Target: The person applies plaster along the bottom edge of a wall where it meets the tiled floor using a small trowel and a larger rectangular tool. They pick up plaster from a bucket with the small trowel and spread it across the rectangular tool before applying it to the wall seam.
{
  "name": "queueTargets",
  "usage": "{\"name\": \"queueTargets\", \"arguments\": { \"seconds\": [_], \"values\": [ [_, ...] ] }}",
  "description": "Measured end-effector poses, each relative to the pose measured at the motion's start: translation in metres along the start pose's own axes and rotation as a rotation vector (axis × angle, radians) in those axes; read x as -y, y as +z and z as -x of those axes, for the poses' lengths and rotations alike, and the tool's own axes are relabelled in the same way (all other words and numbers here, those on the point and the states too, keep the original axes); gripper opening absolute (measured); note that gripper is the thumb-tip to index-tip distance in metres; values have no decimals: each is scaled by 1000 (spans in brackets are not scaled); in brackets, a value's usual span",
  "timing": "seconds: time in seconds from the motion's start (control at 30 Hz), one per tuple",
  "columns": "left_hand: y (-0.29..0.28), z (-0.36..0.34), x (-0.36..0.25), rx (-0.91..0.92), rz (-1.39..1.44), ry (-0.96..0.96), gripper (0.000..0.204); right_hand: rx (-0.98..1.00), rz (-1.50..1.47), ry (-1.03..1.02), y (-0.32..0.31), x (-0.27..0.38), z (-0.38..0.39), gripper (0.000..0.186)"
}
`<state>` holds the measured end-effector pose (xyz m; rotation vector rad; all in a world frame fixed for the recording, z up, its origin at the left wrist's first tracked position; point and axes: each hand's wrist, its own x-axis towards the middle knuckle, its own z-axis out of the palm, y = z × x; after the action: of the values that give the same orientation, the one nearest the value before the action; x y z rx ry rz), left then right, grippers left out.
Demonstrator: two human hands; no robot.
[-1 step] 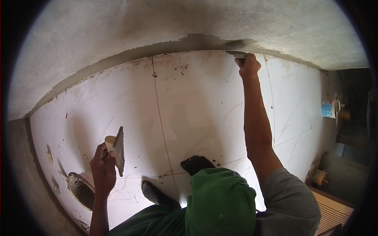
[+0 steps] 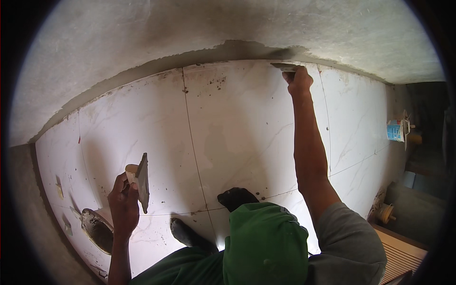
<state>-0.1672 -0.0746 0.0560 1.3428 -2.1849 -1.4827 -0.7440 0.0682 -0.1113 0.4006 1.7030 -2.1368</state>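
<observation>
My left hand [image 2: 124, 204] is closed on the pale handle of a flat float [image 2: 142, 180], held upright on edge above the white marble-veined floor tiles [image 2: 237, 133]. My right hand [image 2: 299, 81], arm stretched out, grips a flat metal trowel [image 2: 280, 66] at the tiles' far edge, against the band of grey mortar [image 2: 242, 49] along the foot of the plastered wall [image 2: 190, 23]. A pan of grey mortar [image 2: 97, 228] sits to the left of my left hand, partly behind my wrist.
My dark-shod feet [image 2: 232, 199] stand on the tiles, below green clothing. A side wall [image 2: 21, 175] borders the left. At the right are a blue-and-white tub [image 2: 395, 130], a yellowish cylindrical object [image 2: 385, 213] and an orange ribbed board [image 2: 394, 251]. Small debris dots the tiles.
My right hand and trowel have shifted very slightly to the left. My left hand with the float is almost unmoved.
</observation>
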Motion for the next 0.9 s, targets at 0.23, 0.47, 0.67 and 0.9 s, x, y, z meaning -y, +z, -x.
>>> {"name": "queueTargets", "arguments": {
  "seconds": [0.23,0.47,0.67,0.9],
  "values": [
    [9,-8,-1,50,17,-34,28,-23,-51,24,9,3,-41,32],
    [2,-4,1,13,32,-69,27,66,-70,-25,21,-5,4,36],
    [8,-6,-4,39,16,-31,29,-115,-77,66,58,-22,-40,38],
    [-6,0,5,-10,33,-47,29,6,-6,36,9,20,14,26]
  ]
}}
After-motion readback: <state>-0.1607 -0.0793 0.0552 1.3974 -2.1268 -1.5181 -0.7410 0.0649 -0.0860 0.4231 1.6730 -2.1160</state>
